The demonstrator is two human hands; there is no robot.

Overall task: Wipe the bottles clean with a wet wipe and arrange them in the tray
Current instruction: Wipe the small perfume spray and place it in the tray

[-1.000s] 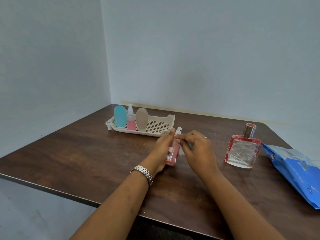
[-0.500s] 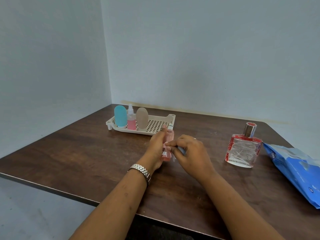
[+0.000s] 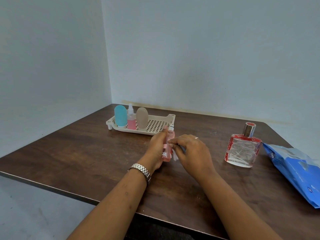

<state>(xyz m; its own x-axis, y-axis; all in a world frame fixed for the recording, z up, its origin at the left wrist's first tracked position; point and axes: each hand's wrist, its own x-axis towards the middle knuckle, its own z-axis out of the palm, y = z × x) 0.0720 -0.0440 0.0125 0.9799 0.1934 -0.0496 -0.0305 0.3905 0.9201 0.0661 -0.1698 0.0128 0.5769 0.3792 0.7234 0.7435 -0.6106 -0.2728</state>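
Pink spray bottle [image 3: 167, 149] is held upright just in front of the tray [image 3: 145, 132], near its right end. I see the left hand [image 3: 156, 149] with its fingers wrapped round the bottle. The right hand [image 3: 192, 151] pinches a white wet wipe [image 3: 175, 155] in its fingers, right against the bottle's side. In the tray's left end stand a blue bottle [image 3: 120, 116], a small pink bottle [image 3: 131, 119] and a tan bottle [image 3: 142, 118]. Well to the right of the tray, on the counter [image 3: 86, 153], sit a glass bottle [image 3: 242, 149] and a blue wipe pack [image 3: 296, 170].
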